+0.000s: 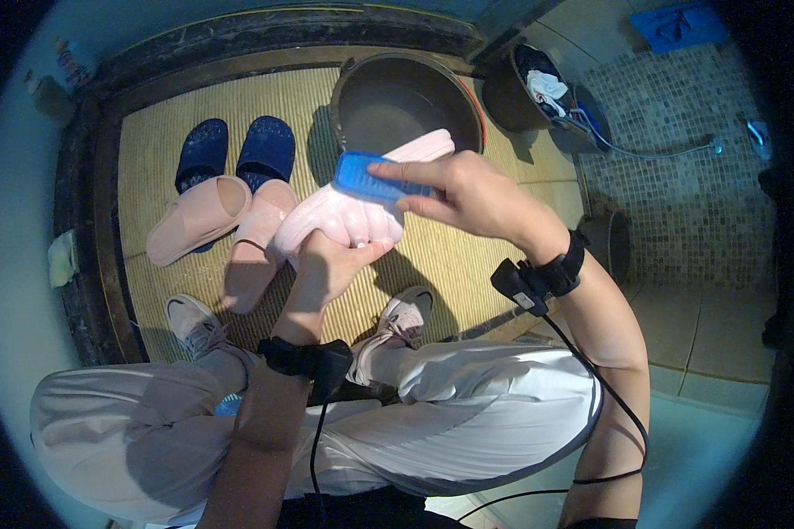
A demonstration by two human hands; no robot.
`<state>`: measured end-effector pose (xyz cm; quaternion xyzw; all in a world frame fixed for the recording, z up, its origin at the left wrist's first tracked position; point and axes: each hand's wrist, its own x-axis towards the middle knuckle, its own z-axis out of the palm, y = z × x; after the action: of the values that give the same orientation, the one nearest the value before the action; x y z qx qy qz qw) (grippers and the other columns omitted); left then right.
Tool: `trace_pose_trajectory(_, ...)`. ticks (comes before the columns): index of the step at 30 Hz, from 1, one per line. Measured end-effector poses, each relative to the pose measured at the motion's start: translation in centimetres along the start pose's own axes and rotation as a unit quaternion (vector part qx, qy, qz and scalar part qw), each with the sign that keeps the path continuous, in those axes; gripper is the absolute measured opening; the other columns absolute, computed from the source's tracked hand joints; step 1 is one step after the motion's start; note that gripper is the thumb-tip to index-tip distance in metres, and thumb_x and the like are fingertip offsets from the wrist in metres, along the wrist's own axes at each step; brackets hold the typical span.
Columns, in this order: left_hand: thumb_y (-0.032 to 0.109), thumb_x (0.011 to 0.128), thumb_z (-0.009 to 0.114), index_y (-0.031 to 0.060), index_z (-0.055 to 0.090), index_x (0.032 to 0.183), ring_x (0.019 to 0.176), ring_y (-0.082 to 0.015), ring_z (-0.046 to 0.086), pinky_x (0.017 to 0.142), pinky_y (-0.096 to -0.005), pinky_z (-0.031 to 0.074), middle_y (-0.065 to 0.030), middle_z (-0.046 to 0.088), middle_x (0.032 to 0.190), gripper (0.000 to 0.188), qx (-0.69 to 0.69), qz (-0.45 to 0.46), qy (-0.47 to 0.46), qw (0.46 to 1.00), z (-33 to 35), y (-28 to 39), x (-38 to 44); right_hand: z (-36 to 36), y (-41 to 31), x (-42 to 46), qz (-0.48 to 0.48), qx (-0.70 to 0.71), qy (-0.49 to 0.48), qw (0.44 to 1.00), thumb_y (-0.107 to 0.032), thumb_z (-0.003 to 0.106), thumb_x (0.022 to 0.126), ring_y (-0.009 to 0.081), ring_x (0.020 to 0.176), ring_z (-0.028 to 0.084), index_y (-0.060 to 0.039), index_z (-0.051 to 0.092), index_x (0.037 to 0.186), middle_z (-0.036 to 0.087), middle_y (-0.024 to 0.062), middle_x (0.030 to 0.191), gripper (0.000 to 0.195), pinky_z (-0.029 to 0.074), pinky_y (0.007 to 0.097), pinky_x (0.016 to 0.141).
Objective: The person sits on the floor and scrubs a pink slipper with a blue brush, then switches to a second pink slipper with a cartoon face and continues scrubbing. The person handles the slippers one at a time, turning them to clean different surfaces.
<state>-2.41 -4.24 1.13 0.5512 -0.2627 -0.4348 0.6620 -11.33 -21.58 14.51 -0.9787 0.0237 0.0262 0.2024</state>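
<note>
A pale pink slipper (308, 215) is held up in my left hand (334, 261), fingers inside its strap and thumb over the strap's edge. My right hand (480, 198) grips a blue scrubbing brush (370, 177), which lies against the slipper. What look like suds cover part of the slipper, whose far end reaches over the rim of a large dark basin (344, 79). On the bamboo mat (324, 311), left of my hands, two more pink slippers (195, 221) lie near a pair of dark blue slippers (266, 149), partly on top of them.
Beyond the basin to the right stands a dark bucket (513, 99) with white and dark cloth in it. A thin hose (661, 153) runs over mosaic tile. Another dark container (605, 244) is at the mat's right. My shoes (407, 311) rest on the mat; cables hang from both wrists.
</note>
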Motion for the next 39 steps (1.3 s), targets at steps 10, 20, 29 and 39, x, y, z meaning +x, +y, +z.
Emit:
trace_pose_trajectory(10,0.013,0.078,0.082,0.0001,0.066,0.112,0.096,-0.0187,0.067,0.084,-0.0319,0.054,-0.0091,0.070,0.103,0.040,0.090,0.006,0.022,0.996,0.3,-0.7,0.0,1.1,0.6,0.2,0.034,-0.014,0.016,0.999,-0.035,0.067,0.088,0.0355,0.079,0.069,-0.0263,0.062,0.132,0.072,0.0150,0.091,0.045,0.055,0.0437,0.070)
trace_pose_trajectory(20,0.009,0.081,0.079,-0.0006,0.064,0.117,0.100,-0.0184,0.066,0.087,-0.0311,0.053,-0.0090,0.070,0.108,0.040,0.026,-0.015,0.007,1.000,-0.2,-1.7,0.0,2.3,0.4,-0.7,0.023,0.001,0.020,1.000,-0.029,0.066,0.091,0.0316,0.075,0.070,-0.0197,0.060,0.136,0.071,0.0160,0.089,0.046,0.056,0.0409,0.071)
trace_pose_trajectory(29,0.002,0.084,0.073,-0.0025,0.061,0.116,0.093,-0.0152,0.067,0.077,-0.0256,0.055,-0.0081,0.068,0.106,0.035,-0.027,-0.008,-0.010,1.000,-1.3,-0.6,0.8,1.4,3.1,-1.1,0.116,0.049,0.083,0.988,-0.031,0.065,0.092,0.0353,0.083,0.070,-0.0199,0.060,0.136,0.071,0.0196,0.096,0.045,0.056,0.0427,0.076)
trace_pose_trajectory(39,0.002,0.091,0.069,-0.0044,0.043,0.132,0.094,-0.0148,0.063,0.074,-0.0232,0.051,-0.0111,0.063,0.110,0.049,-0.139,0.074,0.247,0.956,-2.6,-2.6,2.2,2.1,5.1,-2.4,0.237,0.055,0.056,0.968,-0.030,0.060,0.098,0.0311,0.099,0.070,-0.0143,0.055,0.141,0.066,0.0187,0.122,0.046,0.055,0.0395,0.086)
